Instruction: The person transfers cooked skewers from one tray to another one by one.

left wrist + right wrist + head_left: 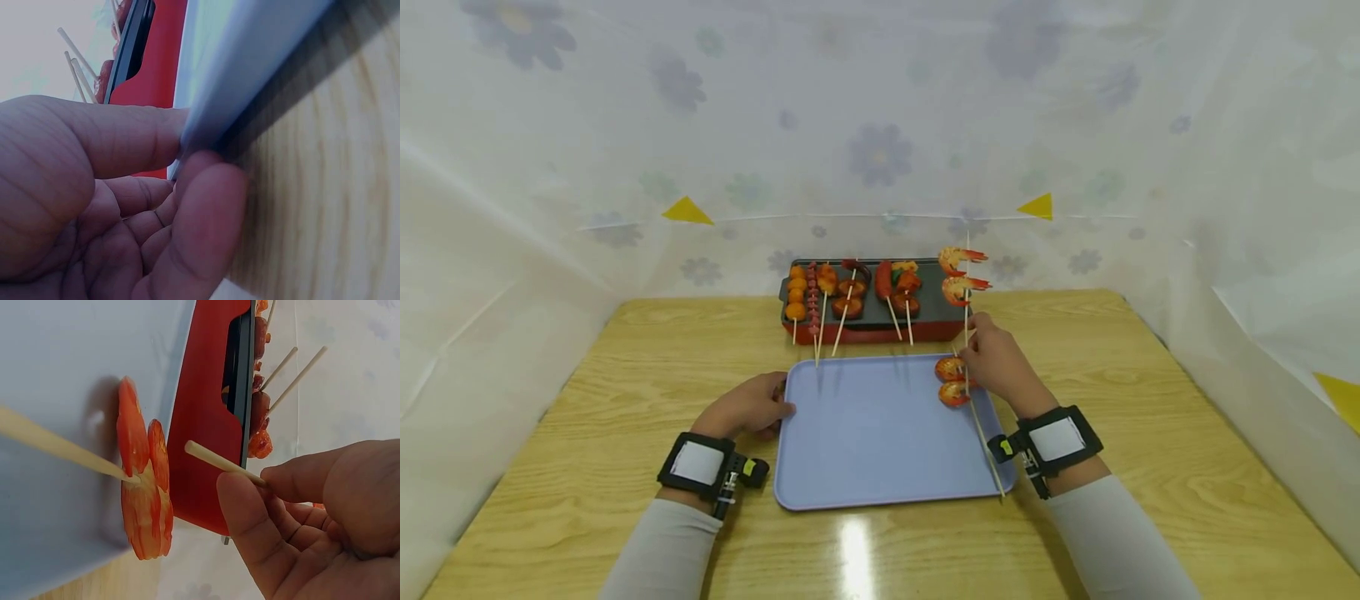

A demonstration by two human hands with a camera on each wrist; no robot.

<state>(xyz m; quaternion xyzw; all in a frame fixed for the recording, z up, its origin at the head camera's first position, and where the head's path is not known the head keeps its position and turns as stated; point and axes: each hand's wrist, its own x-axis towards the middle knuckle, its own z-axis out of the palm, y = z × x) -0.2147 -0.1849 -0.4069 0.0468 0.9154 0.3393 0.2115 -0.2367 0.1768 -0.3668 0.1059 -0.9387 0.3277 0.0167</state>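
At the left rim of a pale blue tray (865, 442), my left hand (741, 407) pinches the edge. The left wrist view has its thumb (137, 134) on the rim and fingers around the underside. Between thumb and fingertips, my right hand (1000, 362) pinches the stick (219, 461) of a shrimp skewer. Its two orange shrimp (962, 290) stand above the hand, in front of the grill's right end. Below that hand a second shrimp skewer (953, 393) lies along the tray's right side, its stick (987, 446) reaching the near right corner.
Behind the tray stands a red toy grill (880, 335) with a black plate. Orange ball (795, 296), sausage (883, 279) and other food skewers lie on it, several sticks jutting toward the tray. A flowered white sheet (880, 108) hangs behind the wooden table (662, 367).
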